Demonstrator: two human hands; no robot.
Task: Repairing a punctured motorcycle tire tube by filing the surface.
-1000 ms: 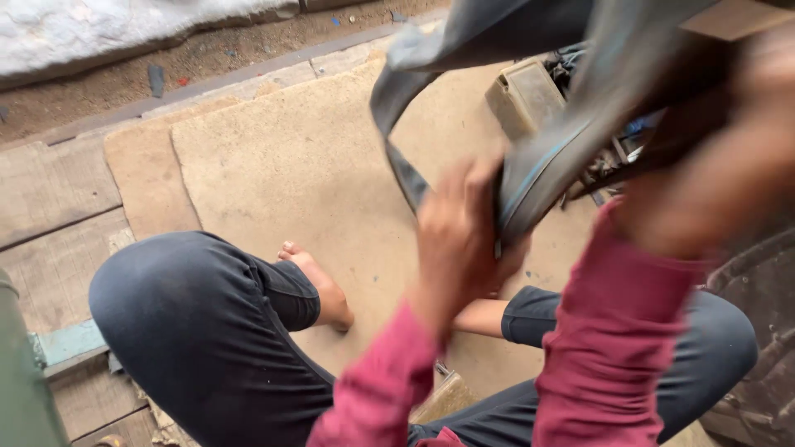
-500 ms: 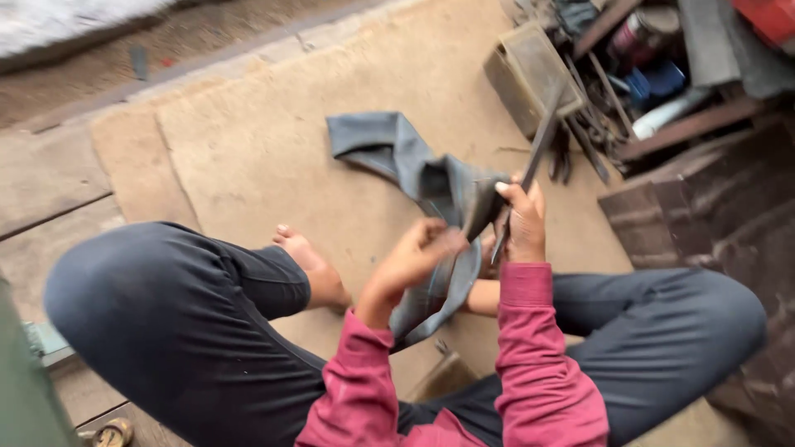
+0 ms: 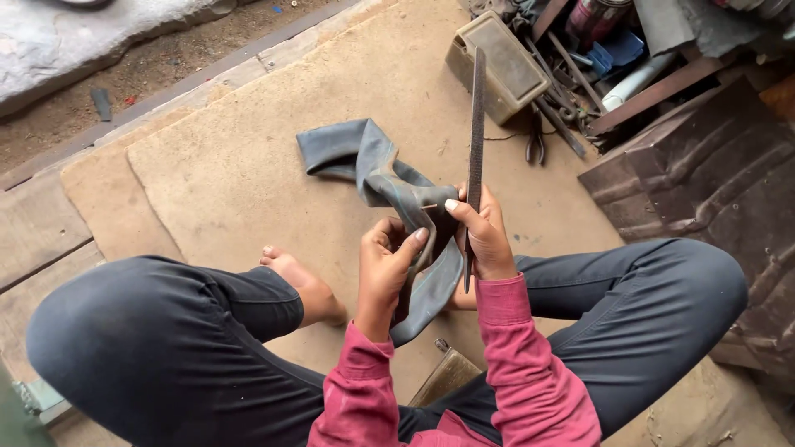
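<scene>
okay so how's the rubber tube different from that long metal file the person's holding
The rubber tube is wide, limp and folded, trailing onto the mat; the metal file is thin, stiff and straight, pointing away from the person. The tube is dull grey-black rubber; the file is dark metal. The left hand grips the tube, the right hand the file. Both are held up between the hands.

Dark grey rubber tube (image 3: 389, 178), with a faint bluish line along it. Blackish-grey file (image 3: 476, 116). Sleeves (image 3: 530, 372) are magenta-pink; trousers (image 3: 157, 339) dark charcoal. Tan mat (image 3: 240, 174). At 1 o'clock sits an olive-khaki box (image 3: 497, 66); at 3 o'clock, rusty brown sheet metal (image 3: 704, 174).
</scene>
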